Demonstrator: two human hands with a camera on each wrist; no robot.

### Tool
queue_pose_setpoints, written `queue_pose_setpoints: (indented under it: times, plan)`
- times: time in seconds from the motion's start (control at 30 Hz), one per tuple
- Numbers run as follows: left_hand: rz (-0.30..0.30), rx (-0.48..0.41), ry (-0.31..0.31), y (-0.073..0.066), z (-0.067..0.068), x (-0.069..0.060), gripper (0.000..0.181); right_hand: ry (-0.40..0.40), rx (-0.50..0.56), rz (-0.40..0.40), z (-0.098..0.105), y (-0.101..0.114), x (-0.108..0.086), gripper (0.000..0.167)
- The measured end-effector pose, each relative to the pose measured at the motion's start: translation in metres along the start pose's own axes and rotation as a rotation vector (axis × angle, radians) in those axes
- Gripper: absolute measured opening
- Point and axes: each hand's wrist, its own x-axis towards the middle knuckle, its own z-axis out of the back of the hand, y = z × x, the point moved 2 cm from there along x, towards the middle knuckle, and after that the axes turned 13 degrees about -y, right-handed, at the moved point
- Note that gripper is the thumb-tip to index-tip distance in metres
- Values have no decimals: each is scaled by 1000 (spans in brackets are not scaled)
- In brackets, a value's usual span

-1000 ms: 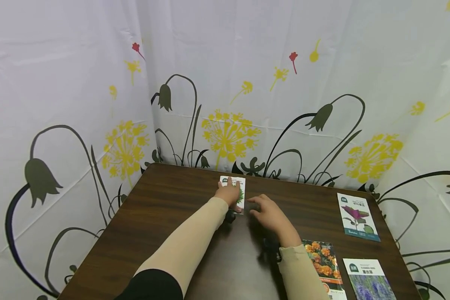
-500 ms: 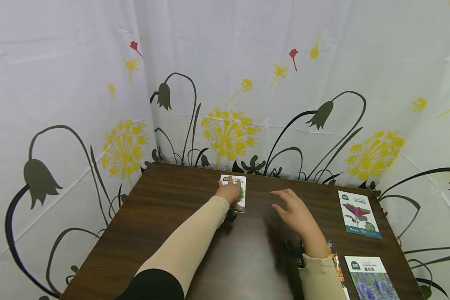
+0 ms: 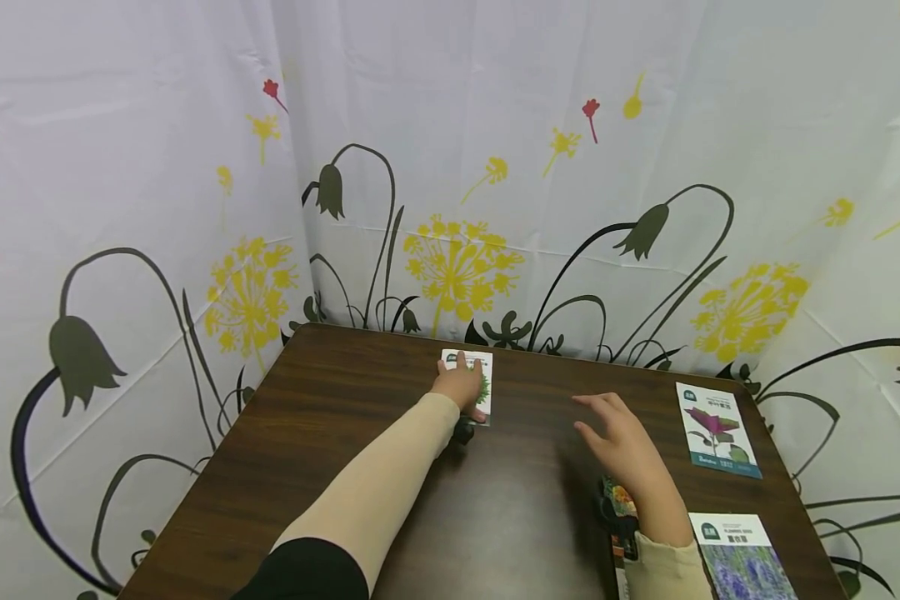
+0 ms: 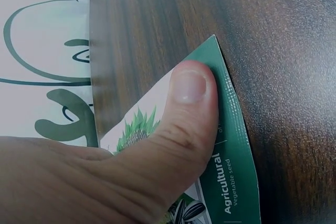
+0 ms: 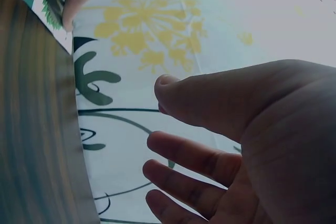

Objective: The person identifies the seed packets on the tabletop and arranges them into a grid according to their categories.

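My left hand (image 3: 459, 387) rests, fingers spread, on a sunflower seed packet (image 3: 486, 371) lying near the table's far edge. In the left wrist view the thumb (image 4: 191, 90) lies straight across the packet's green band (image 4: 239, 156), which reads "Agricultural vegetable seed". Part of the packet's picture is hidden under that hand. To the right, my right hand (image 3: 624, 448) hovers above the table with its fingers loosely extended. Nothing is between its thumb and fingers in the right wrist view. Below its wrist, an orange-flower packet (image 3: 624, 503) is mostly covered by the forearm.
On the right side of the dark wooden table (image 3: 345, 400) lie a packet with a purple-leaved plant (image 3: 720, 429) and a lavender-coloured flower packet (image 3: 750, 571). A white flower-patterned curtain (image 3: 450, 108) hangs behind and beside the table.
My right hand has drawn away from the sunflower seed packet, moving to the right until its forearm covers much of the orange-flower packet. My left hand stays on the sunflower packet.
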Motion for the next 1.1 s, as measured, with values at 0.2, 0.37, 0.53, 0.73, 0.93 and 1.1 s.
queue_pose_setpoints:
  times: [0.2,0.37,0.53,0.73,0.93,1.1]
  plan:
    - [6,15,-3,-4,9,-10,143,-3,-14,-18,5,-7,-10,44]
    - [-33,48,-14,-3,4,-3,144,-5,-27,-39,11,-16,-20,44]
    - [-37,58,12,-2,3,-2,143,-2,-50,-44,13,-22,-32,43]
    - [-30,57,16,-3,8,-5,140,-14,-46,-30,16,-25,-43,42]
    - [-16,42,0,-8,17,-14,142,28,-91,-70,24,-29,-58,43]
    - [-12,32,3,-8,17,-17,140,36,-123,-90,32,-32,-68,49]
